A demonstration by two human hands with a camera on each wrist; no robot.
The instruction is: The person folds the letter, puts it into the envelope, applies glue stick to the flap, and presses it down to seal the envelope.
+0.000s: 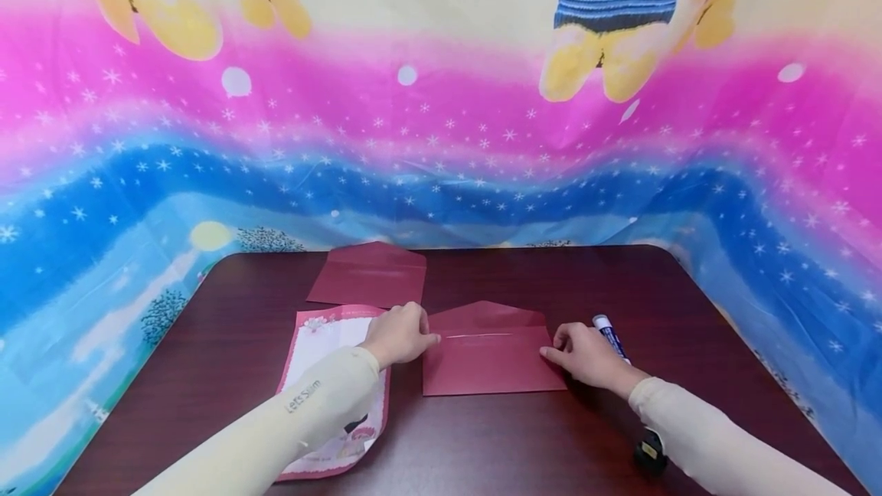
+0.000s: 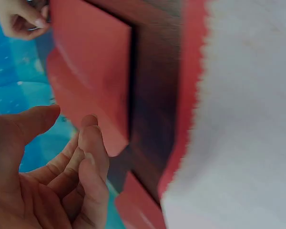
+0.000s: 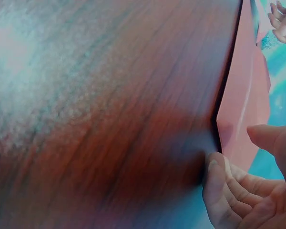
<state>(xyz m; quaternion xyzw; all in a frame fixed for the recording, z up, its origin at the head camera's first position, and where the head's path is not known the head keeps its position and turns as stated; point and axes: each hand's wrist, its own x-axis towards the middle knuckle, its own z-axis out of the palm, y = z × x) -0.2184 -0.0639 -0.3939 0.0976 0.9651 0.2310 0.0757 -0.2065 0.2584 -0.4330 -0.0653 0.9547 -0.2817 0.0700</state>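
A dark red envelope lies on the table with its flap spread open toward the far side. My left hand is by its left edge, over a pink-bordered sheet of paper. In the left wrist view, that hand's thumb and fingers are apart and hold nothing. At the envelope's right edge is my right hand, thumb toward the paper. The right wrist view shows a gap between its thumb and its loosely bent fingers, which are by the envelope's corner; whether they touch it I cannot tell.
Another red envelope, flap open, lies at the far left of the brown table. A marker with a pale cap lies beyond my right hand. Near the right sleeve is a small black object. A printed cloth hangs behind the table.
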